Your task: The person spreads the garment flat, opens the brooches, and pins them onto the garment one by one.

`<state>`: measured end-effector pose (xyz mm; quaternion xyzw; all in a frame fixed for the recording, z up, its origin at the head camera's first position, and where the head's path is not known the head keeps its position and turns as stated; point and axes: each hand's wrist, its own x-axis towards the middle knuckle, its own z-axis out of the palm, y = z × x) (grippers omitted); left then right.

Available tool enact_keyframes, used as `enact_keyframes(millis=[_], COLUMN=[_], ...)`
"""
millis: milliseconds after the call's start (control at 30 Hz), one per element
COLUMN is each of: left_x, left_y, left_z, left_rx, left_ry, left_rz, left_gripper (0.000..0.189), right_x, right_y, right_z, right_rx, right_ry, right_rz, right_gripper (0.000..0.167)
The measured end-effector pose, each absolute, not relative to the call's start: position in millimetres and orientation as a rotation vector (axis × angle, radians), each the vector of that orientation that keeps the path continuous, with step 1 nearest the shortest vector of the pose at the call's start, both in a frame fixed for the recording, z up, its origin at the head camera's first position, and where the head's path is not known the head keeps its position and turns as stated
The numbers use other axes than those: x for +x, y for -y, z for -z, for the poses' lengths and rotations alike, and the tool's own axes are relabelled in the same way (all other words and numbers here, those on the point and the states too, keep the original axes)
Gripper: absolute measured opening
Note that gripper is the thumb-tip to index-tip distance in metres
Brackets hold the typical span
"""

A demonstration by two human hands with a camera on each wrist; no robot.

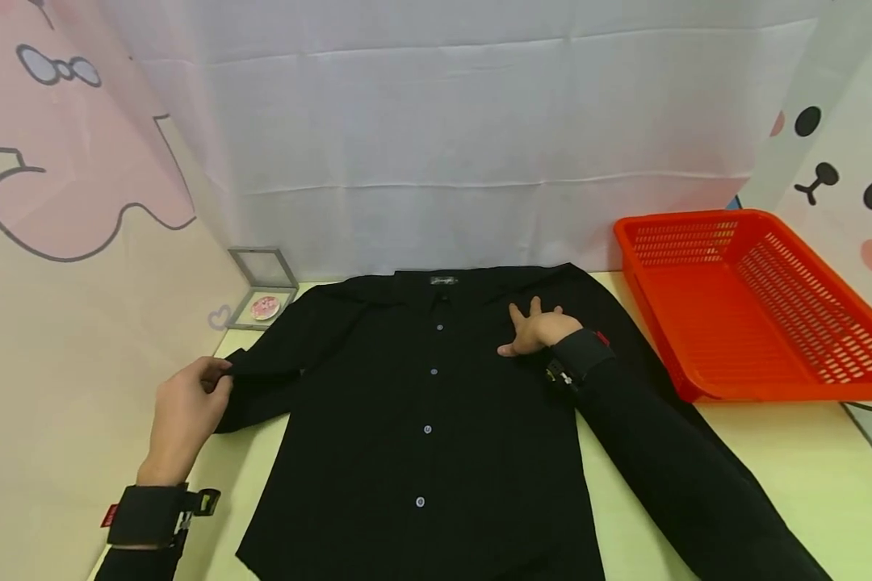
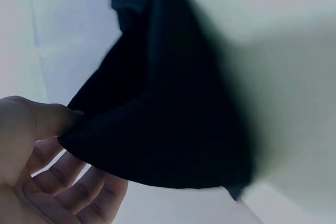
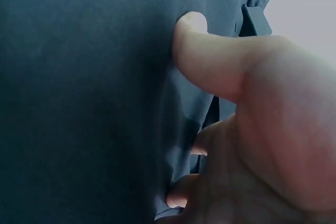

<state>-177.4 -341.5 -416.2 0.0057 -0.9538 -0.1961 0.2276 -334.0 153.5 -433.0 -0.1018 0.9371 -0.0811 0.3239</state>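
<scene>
A black button-up shirt [image 1: 378, 420] lies spread with its front up and its collar toward the back wall. At the left, my left hand [image 1: 192, 407] pinches the edge of the shirt's sleeve. The left wrist view shows the sleeve opening [image 2: 157, 124] pulled out between thumb and fingers. My right hand [image 1: 541, 329] presses on the chest of the shirt with spread fingers, just below the collar on the right side. In the right wrist view the thumb [image 3: 194, 51] touches the cloth. The shirt's right sleeve is partly hidden by my right arm.
An orange-red plastic basket [image 1: 756, 323] stands at the right of the table [image 1: 785, 460]. Behind the sleeve at the left is an open small grey-framed case [image 1: 262, 286] holding a round pink item. White cloth [image 1: 436, 145] hangs along the back.
</scene>
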Motion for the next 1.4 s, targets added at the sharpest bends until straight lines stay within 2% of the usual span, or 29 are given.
enact_keyframes(millis=[133,167,267,367,400,633,767,900,1100,1400], left_x=[-185.3,-193.2,-196.2,-196.4,-190.7,-196.0,-196.7,-191.6,-172.2,-141.8], left_y=[319.1,324.5,307.1,299.9,288.8,331.5,361.8,373.1,363.0,354.4], left_z=[411.9,425.9,432.4,436.7,424.7,439.0,447.4,450.0,435.6,409.7], left_rx=[-0.119,-0.204,-0.336,-0.320,-0.253,-0.024,-0.083,-0.150,0.049,0.497], left_ry=[2.602,2.602,2.682,2.806,2.851,2.999,3.125,3.213,3.381,3.599], left_rz=[0.600,0.659,0.708,0.782,0.738,0.616,0.495,0.357,0.223,0.257], left_gripper=[0.018,0.019,0.022,0.030,0.030,0.036,0.049,0.048,0.054,0.045], right_x=[-335.2,-335.2,-335.9,-336.0,-336.1,-335.3,-335.2,-334.6,-335.0,-335.7], right_y=[-157.4,-158.1,-159.5,-159.5,-159.4,-159.6,-159.2,-159.0,-157.3,-158.2], right_z=[432.9,433.2,435.0,436.4,436.4,434.6,434.5,433.9,435.7,437.5], right_rx=[-0.271,-0.273,-0.270,-0.274,-0.274,-0.282,-0.287,-0.284,-0.303,-0.310], right_ry=[-2.456,-2.457,-2.455,-2.452,-2.449,-2.454,-2.443,-2.431,-2.430,-2.443], right_rz=[0.205,0.200,0.203,0.205,0.208,0.198,0.204,0.219,0.228,0.253], right_gripper=[0.095,0.095,0.095,0.095,0.095,0.094,0.094,0.095,0.094,0.095])
